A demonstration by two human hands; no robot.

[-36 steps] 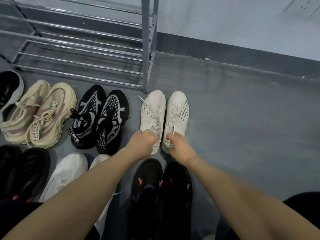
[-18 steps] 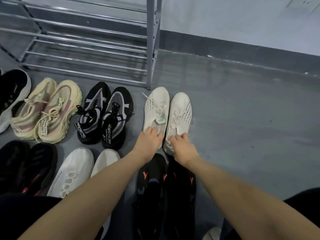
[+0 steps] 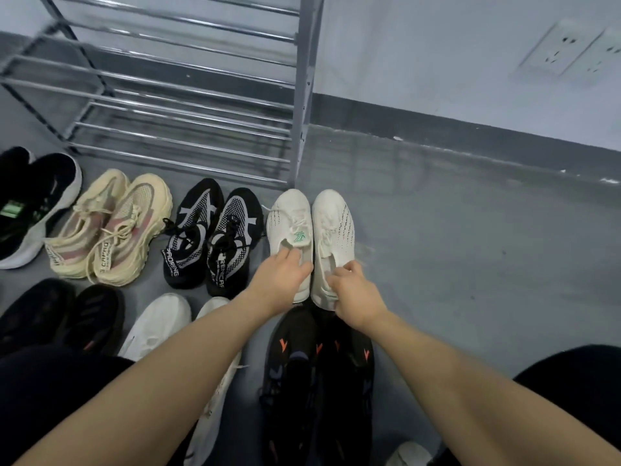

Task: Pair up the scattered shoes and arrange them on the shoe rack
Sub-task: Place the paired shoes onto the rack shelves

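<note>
We are gripping the white pair by their collars, left hand pinching the left shoe, right hand the right shoe, readying them for the rack.

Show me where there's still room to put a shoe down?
The grey floor right of the white shoes is bare up to the wall. The shoe rack bars hold no shoes. Left of the white pair it's crowded: black-and-white shoes, cream shoes, more pairs below.

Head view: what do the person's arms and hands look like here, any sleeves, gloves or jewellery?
Both forearms are bare up to the frame edge, with no sleeves showing. The left hand and right hand wear no gloves, and no rings, watch or bracelet show.
</note>
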